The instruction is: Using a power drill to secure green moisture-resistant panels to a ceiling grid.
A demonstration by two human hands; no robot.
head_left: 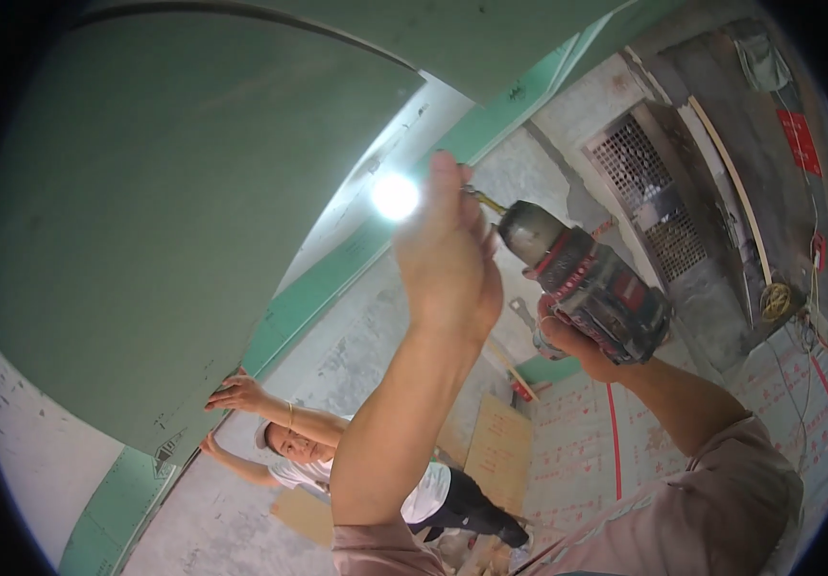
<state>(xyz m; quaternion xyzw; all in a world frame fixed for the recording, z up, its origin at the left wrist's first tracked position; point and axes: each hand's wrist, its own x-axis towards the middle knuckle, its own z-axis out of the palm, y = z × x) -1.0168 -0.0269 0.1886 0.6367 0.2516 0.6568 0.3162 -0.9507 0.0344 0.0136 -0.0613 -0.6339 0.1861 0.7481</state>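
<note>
My right hand (575, 338) grips a dark cordless drill (591, 283) with red trim, its nose tilted up to the left. A thin yellowish bit (489, 202) sticks out of the chuck. My left hand (448, 254) is raised in front of the bit, fingers curled in at its tip; what they pinch is hidden. Overhead on the left hangs a large green board (174, 182). A co-worker (304, 446) in a white top and cap presses both hands up against that board's lower edge.
A bright lamp (396, 197) glares just beside my left hand. Green strips (313, 288) run along the top of the bare wall. At right are a dark perforated panel (649, 197) and a leaning wood strip (735, 182). Printed sheeting (668, 470) covers the floor; cables (777, 300) lie at right.
</note>
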